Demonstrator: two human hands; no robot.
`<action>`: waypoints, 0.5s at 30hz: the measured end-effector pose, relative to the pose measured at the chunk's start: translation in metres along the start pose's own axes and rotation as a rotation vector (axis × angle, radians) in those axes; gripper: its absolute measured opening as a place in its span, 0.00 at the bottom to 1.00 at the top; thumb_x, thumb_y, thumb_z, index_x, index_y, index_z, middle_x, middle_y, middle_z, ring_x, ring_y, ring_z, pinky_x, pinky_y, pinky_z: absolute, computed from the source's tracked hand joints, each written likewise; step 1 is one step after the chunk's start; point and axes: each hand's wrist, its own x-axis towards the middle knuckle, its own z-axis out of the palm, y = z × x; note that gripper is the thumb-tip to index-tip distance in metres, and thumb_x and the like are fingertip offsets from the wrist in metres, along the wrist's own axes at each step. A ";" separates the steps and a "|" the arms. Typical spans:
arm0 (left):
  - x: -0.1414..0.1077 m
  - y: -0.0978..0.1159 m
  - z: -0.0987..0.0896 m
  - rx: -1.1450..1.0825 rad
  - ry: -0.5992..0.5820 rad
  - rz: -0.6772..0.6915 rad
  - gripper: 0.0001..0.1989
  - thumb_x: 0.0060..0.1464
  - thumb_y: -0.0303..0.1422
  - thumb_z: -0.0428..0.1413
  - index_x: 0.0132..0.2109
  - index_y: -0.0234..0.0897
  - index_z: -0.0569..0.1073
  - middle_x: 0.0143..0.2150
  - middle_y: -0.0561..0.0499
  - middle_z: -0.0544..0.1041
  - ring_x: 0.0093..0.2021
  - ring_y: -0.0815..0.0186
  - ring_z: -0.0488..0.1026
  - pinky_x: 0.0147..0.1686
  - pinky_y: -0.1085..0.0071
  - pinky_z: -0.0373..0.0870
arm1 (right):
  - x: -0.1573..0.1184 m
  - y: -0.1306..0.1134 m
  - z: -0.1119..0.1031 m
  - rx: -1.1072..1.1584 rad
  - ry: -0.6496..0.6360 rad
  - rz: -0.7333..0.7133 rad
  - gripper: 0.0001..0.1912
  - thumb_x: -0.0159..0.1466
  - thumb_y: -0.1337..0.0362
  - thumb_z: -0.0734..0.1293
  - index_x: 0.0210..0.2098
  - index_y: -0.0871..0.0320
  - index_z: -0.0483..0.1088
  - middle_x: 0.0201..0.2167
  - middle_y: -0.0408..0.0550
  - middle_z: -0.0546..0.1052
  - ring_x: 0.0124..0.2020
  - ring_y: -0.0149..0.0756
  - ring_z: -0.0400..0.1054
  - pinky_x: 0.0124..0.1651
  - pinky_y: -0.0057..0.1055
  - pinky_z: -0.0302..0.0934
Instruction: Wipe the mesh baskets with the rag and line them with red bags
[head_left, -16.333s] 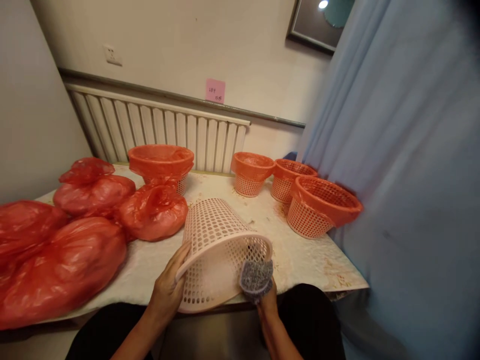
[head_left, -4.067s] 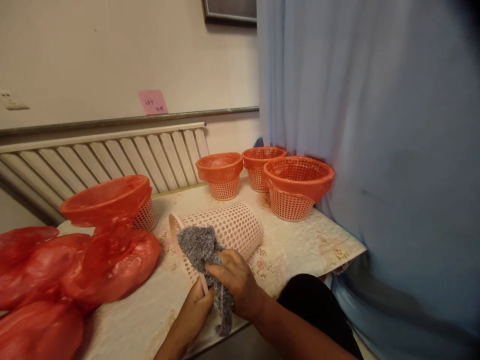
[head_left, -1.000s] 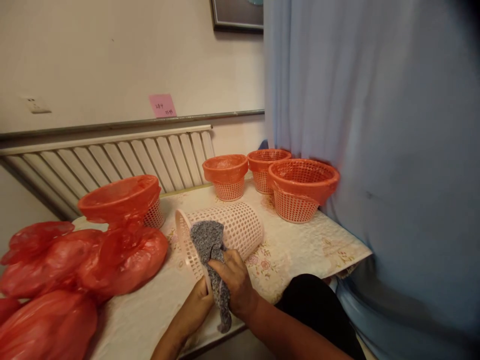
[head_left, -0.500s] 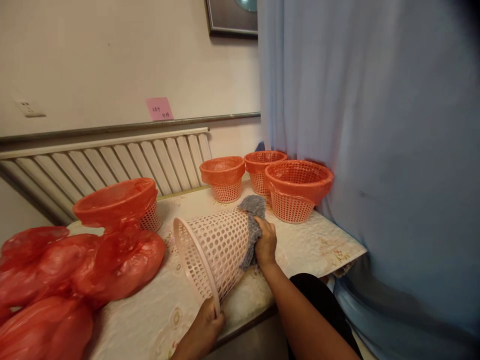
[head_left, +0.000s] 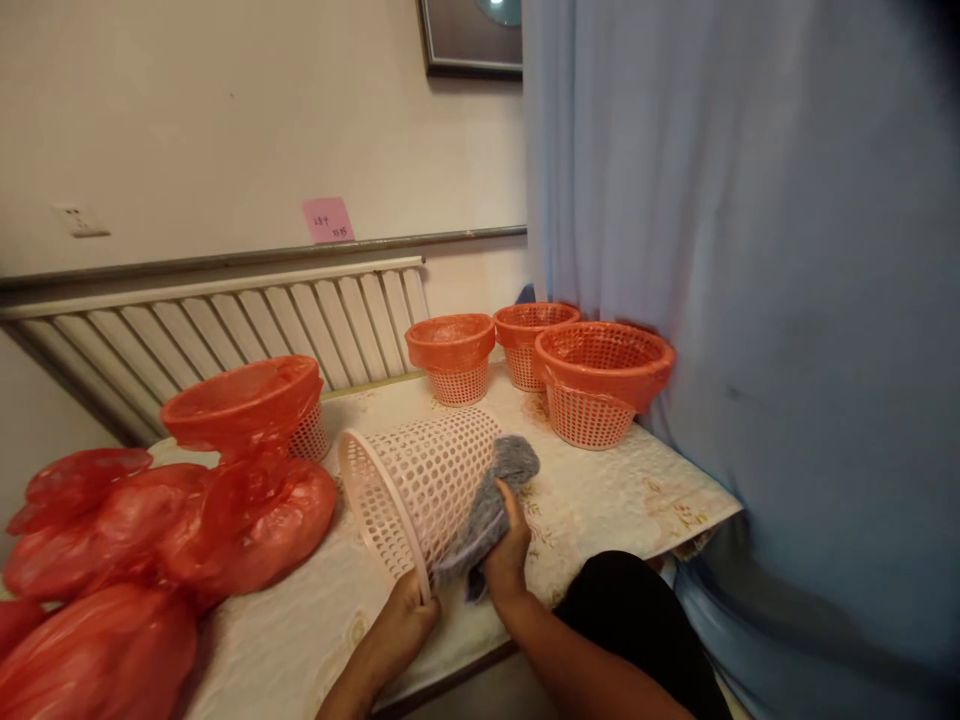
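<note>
While my left grip (head_left: 405, 622) is clamped on the near part of the rim of the pale pink basket (head_left: 435, 465), my right grip (head_left: 511, 550) is closed around a grey cloth (head_left: 484, 520), cloth against the basket's outer wall. Basket lies tipped on its side, just beyond both grips, open mouth facing left; I can't tell how much of it rests on the counter (head_left: 637, 510). Past the right grip I see three upright red-lined baskets (head_left: 589, 415), clustered. Well left of the left grip: red plastic bags (head_left: 262, 520), with another red-lined basket (head_left: 307, 432) standing behind. Radiator (head_left: 259, 335) farther beyond the left grip, pink note (head_left: 328, 220) above it; blue curtain (head_left: 750, 350) off right of the right grip.
</note>
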 end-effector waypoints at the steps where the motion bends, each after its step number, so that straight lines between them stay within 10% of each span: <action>1: 0.001 0.002 0.000 -0.014 -0.018 0.010 0.19 0.42 0.25 0.54 0.43 0.38 0.80 0.40 0.48 0.82 0.55 0.51 0.70 0.59 0.56 0.61 | -0.009 -0.007 0.000 0.000 -0.072 -0.082 0.22 0.61 0.67 0.58 0.53 0.57 0.70 0.50 0.52 0.75 0.51 0.41 0.68 0.55 0.41 0.62; 8: -0.004 0.001 0.003 -0.025 -0.098 -0.023 0.10 0.49 0.34 0.58 0.38 0.36 0.80 0.30 0.50 0.80 0.40 0.53 0.74 0.45 0.60 0.72 | -0.028 -0.058 -0.009 -0.033 -0.436 -0.685 0.16 0.64 0.64 0.63 0.51 0.55 0.69 0.39 0.52 0.75 0.42 0.43 0.67 0.44 0.41 0.65; 15: -0.013 -0.008 0.019 -0.026 -0.037 0.052 0.13 0.42 0.37 0.63 0.37 0.39 0.81 0.34 0.47 0.81 0.50 0.45 0.70 0.56 0.56 0.64 | -0.009 -0.075 -0.010 -0.126 -0.444 -0.827 0.18 0.68 0.60 0.59 0.54 0.55 0.69 0.40 0.54 0.74 0.40 0.43 0.65 0.43 0.42 0.64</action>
